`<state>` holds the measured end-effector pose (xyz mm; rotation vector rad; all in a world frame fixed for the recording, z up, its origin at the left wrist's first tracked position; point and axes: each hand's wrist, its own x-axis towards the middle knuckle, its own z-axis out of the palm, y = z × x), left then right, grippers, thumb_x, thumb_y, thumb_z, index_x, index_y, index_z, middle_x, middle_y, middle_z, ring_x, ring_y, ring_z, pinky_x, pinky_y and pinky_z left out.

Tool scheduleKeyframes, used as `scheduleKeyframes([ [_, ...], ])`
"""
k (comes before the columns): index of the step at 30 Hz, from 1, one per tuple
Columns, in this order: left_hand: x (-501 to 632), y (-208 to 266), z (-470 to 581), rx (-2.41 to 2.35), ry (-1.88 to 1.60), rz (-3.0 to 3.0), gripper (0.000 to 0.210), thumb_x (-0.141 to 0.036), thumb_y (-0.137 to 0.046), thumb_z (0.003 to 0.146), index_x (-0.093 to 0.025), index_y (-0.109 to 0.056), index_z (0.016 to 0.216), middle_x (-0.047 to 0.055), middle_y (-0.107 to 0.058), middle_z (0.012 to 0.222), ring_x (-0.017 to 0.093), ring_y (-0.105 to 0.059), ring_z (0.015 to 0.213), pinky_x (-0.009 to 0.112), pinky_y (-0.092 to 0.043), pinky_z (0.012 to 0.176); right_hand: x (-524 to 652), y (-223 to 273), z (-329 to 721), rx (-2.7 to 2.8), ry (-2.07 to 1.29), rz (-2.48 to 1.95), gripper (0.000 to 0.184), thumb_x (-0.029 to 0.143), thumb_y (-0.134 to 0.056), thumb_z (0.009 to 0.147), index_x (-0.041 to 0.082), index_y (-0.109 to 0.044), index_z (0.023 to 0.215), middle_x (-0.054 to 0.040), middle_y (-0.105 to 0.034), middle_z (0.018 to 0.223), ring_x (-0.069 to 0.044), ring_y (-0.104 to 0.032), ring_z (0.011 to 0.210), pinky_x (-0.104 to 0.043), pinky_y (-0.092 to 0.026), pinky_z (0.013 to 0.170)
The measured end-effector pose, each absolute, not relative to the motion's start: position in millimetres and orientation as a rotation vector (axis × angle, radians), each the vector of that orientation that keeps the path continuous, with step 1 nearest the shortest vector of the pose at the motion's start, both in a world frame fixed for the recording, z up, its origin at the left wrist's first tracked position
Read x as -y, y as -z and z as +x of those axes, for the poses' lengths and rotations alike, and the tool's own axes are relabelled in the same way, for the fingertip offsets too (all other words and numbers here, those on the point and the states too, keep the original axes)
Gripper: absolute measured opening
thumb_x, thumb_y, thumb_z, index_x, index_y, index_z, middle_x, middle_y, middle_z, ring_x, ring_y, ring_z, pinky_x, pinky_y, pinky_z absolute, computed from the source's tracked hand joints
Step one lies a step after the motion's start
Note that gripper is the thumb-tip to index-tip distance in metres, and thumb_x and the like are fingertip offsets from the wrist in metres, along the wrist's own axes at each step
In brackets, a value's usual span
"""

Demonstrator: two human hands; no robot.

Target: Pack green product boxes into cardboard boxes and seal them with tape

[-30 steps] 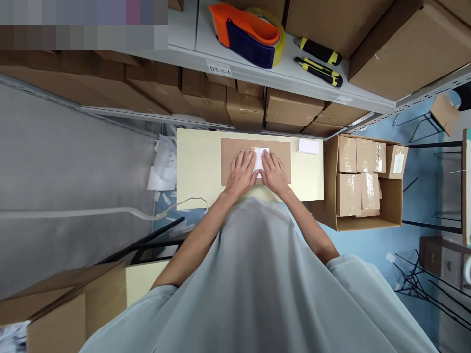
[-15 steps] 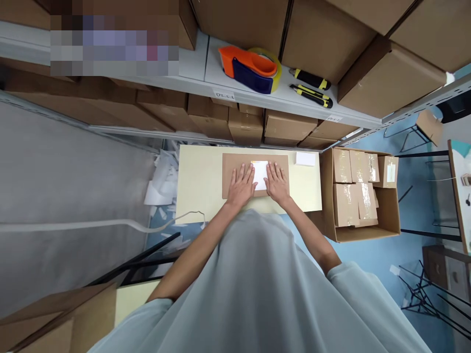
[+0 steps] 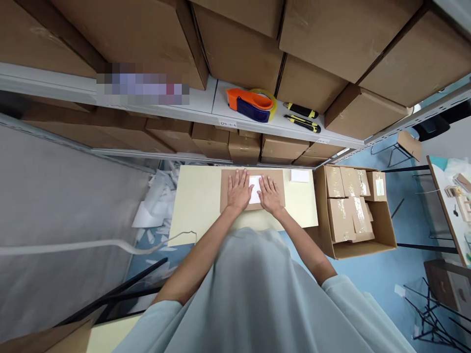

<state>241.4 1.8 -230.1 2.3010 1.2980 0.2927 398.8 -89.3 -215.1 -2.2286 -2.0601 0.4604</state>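
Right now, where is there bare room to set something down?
On the table, left of the cardboard, out to the cable by the near corner. Smaller: right of the cardboard, in front of the white block. Crowded: the cardboard's middle, with the left hand and right hand flanking the white sheet.

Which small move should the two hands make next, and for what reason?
Perhaps the right hand should smooth the middle of the white paper: it shows uncovered on the brown cardboard, while the left hand lies flat at the left edge and could steady it.
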Motion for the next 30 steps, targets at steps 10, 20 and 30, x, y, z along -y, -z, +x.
scheduleKeyframes([
  [10, 58.7, 233.1, 200.3, -0.981, -0.233, 2.439, 0.07, -0.043, -0.034, 0.115, -0.022, -0.036, 0.181, 0.011, -0.036, 0.185, 0.036, -0.023, 0.177, 0.064, -0.008, 0.145, 116.5, 214.2, 390.0, 2.048, -0.426, -2.217, 0.066, 0.04, -0.029, 0.122, 0.016, -0.029, 0.183, -0.0116, -0.028, 0.189, -0.031, -0.024, 0.178, -0.055, -0.022, 0.143],
  [20, 90.3, 237.6, 175.2, -0.878, -0.114, 2.508, 0.076, -0.052, -0.042, 0.113, -0.022, -0.031, 0.182, 0.011, -0.03, 0.187, 0.035, -0.025, 0.176, 0.06, -0.011, 0.145, 86.5, 211.2, 378.0, 1.939, -0.447, -2.32, 0.069, 0.04, -0.023, 0.121, 0.01, -0.026, 0.183, -0.0201, -0.028, 0.188, -0.04, -0.038, 0.168, -0.065, -0.036, 0.132],
  [30, 68.3, 233.0, 208.5, -1.129, -0.255, 2.353, 0.076, -0.04, -0.034, 0.113, -0.016, -0.021, 0.184, 0.014, -0.027, 0.188, 0.037, -0.023, 0.177, 0.064, -0.01, 0.144, 139.9, 212.2, 380.6, 2.049, -0.475, -2.229, 0.065, 0.04, -0.028, 0.122, 0.018, -0.033, 0.182, -0.0122, -0.027, 0.19, -0.033, -0.022, 0.178, -0.057, -0.028, 0.141],
])
